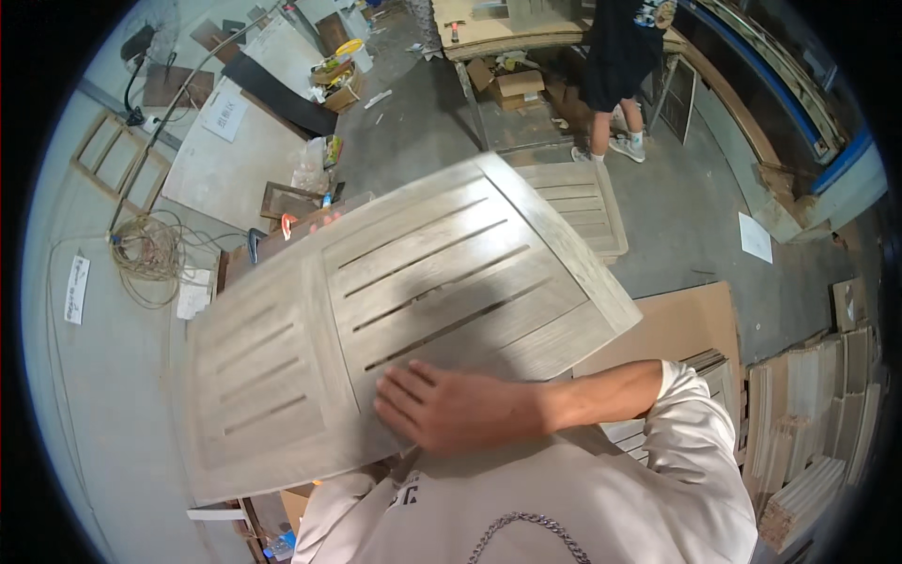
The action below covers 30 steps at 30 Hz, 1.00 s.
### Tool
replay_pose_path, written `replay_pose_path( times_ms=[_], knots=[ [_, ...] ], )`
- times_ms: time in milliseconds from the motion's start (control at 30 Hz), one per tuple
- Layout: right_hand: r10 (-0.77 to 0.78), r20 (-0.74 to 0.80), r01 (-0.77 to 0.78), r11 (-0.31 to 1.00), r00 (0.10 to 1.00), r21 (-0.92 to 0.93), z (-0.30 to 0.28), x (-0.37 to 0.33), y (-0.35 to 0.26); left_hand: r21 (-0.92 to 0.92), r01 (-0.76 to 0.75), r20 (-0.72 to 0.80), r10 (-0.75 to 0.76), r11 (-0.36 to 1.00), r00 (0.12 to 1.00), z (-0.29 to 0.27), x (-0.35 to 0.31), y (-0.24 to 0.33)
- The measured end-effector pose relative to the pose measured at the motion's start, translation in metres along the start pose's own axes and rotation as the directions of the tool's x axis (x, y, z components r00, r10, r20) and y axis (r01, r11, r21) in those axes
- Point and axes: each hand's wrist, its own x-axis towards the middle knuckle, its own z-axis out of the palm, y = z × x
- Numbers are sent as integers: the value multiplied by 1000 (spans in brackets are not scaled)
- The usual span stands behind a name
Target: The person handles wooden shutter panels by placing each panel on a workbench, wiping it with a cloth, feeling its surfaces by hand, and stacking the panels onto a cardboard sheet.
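Head view: slatted wooden panel [413,324], pale grey-beige, two framed sections with narrow slots, tilted and directly before the wearer's torso; blurred toward its left end. Right hand [451,404]: laid across the panel's near part, fingers extended, its grip apart and clamped on nothing. Left hand: mostly hidden by the panel, with apparent fingertips [326,222] at the panel's far edge; state of its grip cannot be told. Second slatted panel [571,199], similar finish: just beyond the first panel's far right corner. Bench [479,39], wooden top: well beyond the panel, bearing a small red-headed tool [454,30]; cardboard box [519,86] beneath. Co-worker [625,66], dark clothing: standing beyond the panel, beside the bench. White sheet [754,238]: on the floor, right of the panel. Stacked boards [799,442]: right of the panel, nearer the wearer. Coiled cable [146,249]: left of the panel.
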Motion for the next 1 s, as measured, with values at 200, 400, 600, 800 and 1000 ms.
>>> replay_pose_path(
  times_ms=[200, 400, 600, 800, 1000],
  knots=[
    [-220, 296, 175, 970, 930, 172, -9, 14, 20, 110, -203, -78, 212, 973, 974, -17, -41, -22],
    [-313, 228, 187, 876, 922, 444, -13, 51, 41, 216, -474, -82, 500, 853, 862, -26, -100, -22],
    [-394, 144, 306, 857, 908, 414, -23, 112, 59, 252, -760, 122, 759, 600, 639, -54, -132, 4],
    [-323, 69, 266, 867, 944, 421, -21, 210, 83, 696, -265, -693, 721, 667, -4, -102, -236, 76],
    [-34, 145, -89, 649, 989, 755, 38, 364, 129, 867, -263, -483, 844, 424, -232, -57, -297, 84]
  ],
)
